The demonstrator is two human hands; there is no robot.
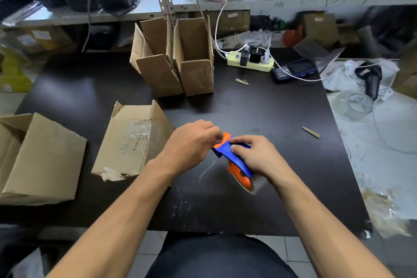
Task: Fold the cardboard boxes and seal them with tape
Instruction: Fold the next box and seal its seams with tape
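Observation:
A blue and orange tape dispenser with a roll of clear tape sits over the dark table, near its front middle. My right hand grips its blue handle from the right. My left hand pinches at the dispenser's orange front end with curled fingers; what it pinches is too small to tell. A cardboard box lies on its side just left of my hands. A larger box lies at the far left. Two narrow open boxes stand upright at the table's back.
A power strip with plugs and white cables lies at the back right, a handheld scanner beside it. A clear tape roll and a black tool rest on plastic sheeting at the right. Cardboard scraps dot the table. Shelving stands behind.

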